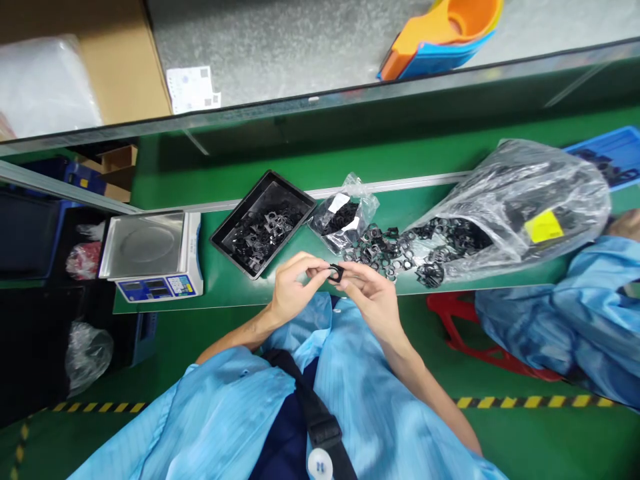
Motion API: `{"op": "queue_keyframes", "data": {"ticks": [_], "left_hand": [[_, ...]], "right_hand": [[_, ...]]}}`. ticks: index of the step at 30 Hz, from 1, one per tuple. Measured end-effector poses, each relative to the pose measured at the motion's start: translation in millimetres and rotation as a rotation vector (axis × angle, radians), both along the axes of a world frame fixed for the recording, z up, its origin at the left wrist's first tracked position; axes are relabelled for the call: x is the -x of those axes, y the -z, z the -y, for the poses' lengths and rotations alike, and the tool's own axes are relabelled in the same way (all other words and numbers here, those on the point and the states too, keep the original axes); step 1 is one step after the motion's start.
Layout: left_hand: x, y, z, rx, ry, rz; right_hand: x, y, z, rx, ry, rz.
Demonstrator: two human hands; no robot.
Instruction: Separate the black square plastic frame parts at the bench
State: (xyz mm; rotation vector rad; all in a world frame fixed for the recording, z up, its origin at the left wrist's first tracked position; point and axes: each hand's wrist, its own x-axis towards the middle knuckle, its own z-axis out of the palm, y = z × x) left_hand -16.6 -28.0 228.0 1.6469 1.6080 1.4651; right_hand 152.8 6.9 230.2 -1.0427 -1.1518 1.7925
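My left hand (pixel 293 287) and my right hand (pixel 367 293) meet just above the near edge of the green bench, both pinching one small black plastic ring part (pixel 336 272) between fingertips. Beyond my hands, a heap of the same black parts (pixel 390 250) spills out of a big clear plastic bag (pixel 520 207). A small clear bag of parts (pixel 343 219) lies behind them. To the left is a black tray (pixel 263 223) holding several black parts.
A digital weighing scale (pixel 153 257) stands at the bench's left end. Another person's blue sleeve (pixel 575 313) is at the right, over a red stool (pixel 475 333). A blue crate (pixel 613 157) sits far right, and orange and blue bins (pixel 445 33) on the upper shelf.
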Motion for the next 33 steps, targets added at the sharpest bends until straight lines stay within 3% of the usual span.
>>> {"op": "queue_keyframes", "data": {"ticks": [14, 26, 33], "left_hand": [[-3, 3.2, 4, -0.167, -0.032, -0.065], [-1, -1.8, 4, -0.159, 0.014, 0.065], [0, -2.2, 5, -0.166, 0.025, 0.043]], "right_hand": [[3, -11.3, 12, -0.15, 0.09, 0.087], [1, -16.7, 14, -0.268, 0.104, 0.115], [0, -16.3, 12, -0.256, 0.101, 0.119]]}}
